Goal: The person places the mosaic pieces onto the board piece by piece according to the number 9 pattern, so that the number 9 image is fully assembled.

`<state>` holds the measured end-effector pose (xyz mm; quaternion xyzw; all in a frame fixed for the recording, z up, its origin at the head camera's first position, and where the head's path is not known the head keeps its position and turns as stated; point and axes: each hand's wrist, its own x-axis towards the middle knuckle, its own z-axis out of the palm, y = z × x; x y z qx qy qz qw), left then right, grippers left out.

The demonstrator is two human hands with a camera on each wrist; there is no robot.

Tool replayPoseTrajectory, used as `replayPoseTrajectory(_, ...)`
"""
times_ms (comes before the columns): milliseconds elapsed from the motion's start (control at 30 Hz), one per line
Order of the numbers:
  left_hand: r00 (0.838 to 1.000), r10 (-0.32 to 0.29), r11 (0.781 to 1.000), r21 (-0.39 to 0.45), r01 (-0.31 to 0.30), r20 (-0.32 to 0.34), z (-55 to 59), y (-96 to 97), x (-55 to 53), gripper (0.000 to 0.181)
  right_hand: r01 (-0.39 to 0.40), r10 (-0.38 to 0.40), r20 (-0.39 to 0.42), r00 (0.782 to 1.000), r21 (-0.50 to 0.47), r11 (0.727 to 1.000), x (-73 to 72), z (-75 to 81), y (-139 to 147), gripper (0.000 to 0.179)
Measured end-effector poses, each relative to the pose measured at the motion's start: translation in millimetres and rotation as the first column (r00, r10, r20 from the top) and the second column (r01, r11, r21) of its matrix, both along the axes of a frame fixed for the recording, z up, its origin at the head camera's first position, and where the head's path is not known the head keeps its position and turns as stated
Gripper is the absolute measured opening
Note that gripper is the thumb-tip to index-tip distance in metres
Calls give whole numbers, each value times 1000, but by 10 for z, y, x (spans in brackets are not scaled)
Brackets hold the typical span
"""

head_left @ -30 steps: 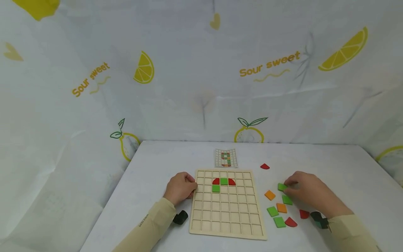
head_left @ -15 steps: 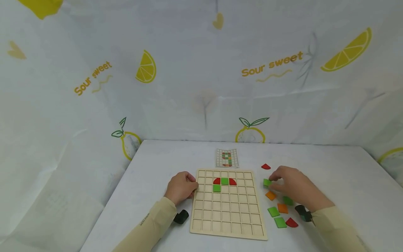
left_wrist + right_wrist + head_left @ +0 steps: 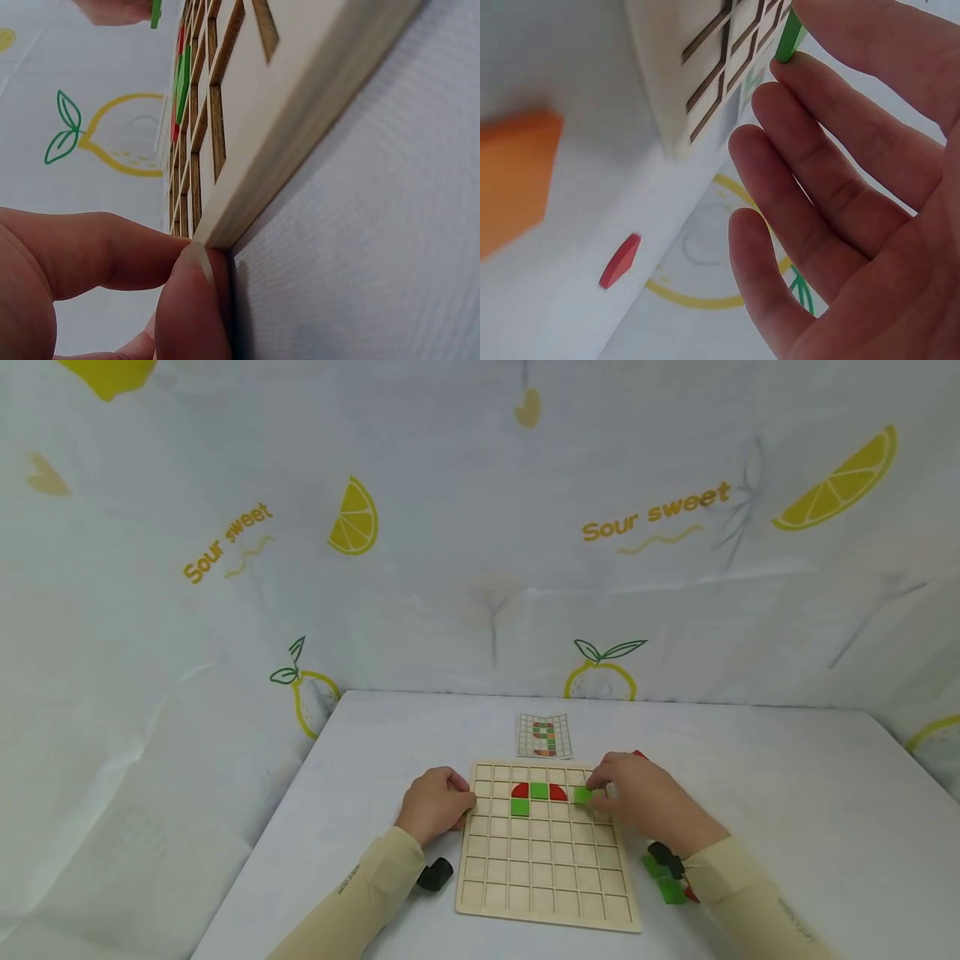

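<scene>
A wooden grid board (image 3: 540, 899) lies on the table, its left edge pinched by my left hand (image 3: 437, 806). In the left wrist view, thumb and finger meet at the board's edge (image 3: 247, 187). My right hand (image 3: 648, 802) pinches a green square tile (image 3: 582, 796) between thumb and index finger, over the board's upper right part. The right wrist view shows this green tile (image 3: 788, 37) with the other fingers spread below. On the board sit a red quarter-round tile (image 3: 521, 791), a green tile (image 3: 538, 791), another red quarter-round (image 3: 557, 792) and a second green tile (image 3: 520, 807).
Behind the board lies a printed pattern card (image 3: 543, 739). Loose green tiles (image 3: 670, 891) lie right of the board, partly hidden under my right arm. The right wrist view has an orange tile (image 3: 517, 180) and a red piece (image 3: 621, 261) on the table.
My right hand has picked up the green tile from the loose pieces and carried it left, over the board. My left hand keeps its hold on the board's edge.
</scene>
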<state>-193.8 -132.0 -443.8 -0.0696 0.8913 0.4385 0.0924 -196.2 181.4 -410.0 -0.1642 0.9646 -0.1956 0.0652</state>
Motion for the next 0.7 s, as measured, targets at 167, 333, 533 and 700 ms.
replayPoseTrajectory(167,1000,2,1000,-4,-2,12,-15,5,-9,11,0,1,25,1000,-32,999,8,-23,-150,18)
replayPoseTrajectory(333,1000,-4,1000,-11,4,1,-25,6,-10,11,-31,31,-13,999,12,999,-6,-80,-237,16)
replayPoseTrajectory(533,1000,-5,1000,-10,5,2,-19,3,-15,10,-57,58,-37,998,35,998,-12,-132,-286,14)
replayPoseTrajectory(700,1000,-7,1000,-5,7,-4,4,3,-10,10,-85,86,-65,994,23,996,-4,-148,-293,11)
